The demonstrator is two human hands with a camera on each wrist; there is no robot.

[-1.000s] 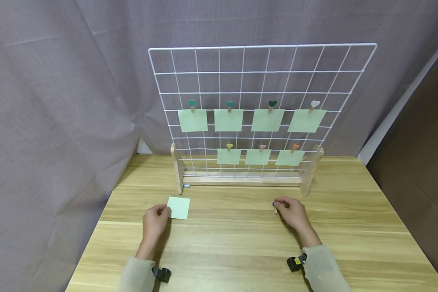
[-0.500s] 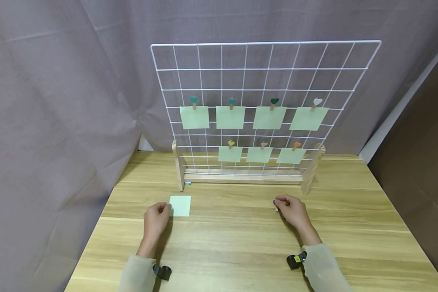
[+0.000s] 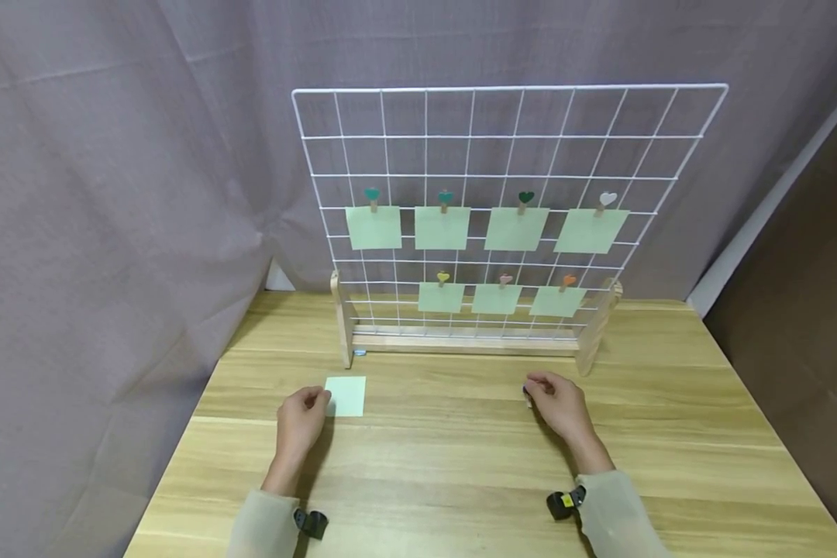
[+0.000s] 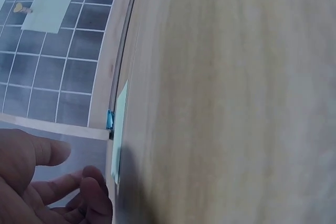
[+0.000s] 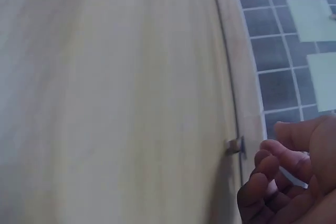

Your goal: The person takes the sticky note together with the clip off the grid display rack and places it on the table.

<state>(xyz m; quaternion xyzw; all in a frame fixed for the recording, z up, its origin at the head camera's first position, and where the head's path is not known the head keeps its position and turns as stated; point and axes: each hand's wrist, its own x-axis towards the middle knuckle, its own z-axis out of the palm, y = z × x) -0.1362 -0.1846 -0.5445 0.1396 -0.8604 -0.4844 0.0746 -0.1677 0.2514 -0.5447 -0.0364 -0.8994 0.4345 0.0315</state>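
Observation:
A pale green square note (image 3: pixel 346 397) lies on the wooden table at the front left of the wire rack. My left hand (image 3: pixel 302 418) is at its left edge, fingertips overlapping that edge in the head view. In the left wrist view thumb and fingers stand apart beside the note (image 4: pixel 120 135). A small wooden clip with a dark blue top (image 3: pixel 527 394) is at the fingertips of my right hand (image 3: pixel 559 404). The right wrist view shows the clip (image 5: pixel 235 146) on the table, with a gap between it and the loosely curled fingers (image 5: pixel 257 187).
A white wire grid rack (image 3: pixel 495 136) on a wooden stand (image 3: pixel 463 343) stands behind the hands. Several green notes (image 3: pixel 442 229) hang on it in two rows under heart-topped clips (image 3: pixel 526 198). A light blue piece (image 3: pixel 359 353) lies by the stand's left foot.
The note has turned slightly straighter and shifted a little right along with the left hand. The right hand has stayed nearly in place by the clip. The whole head view has shifted slightly.

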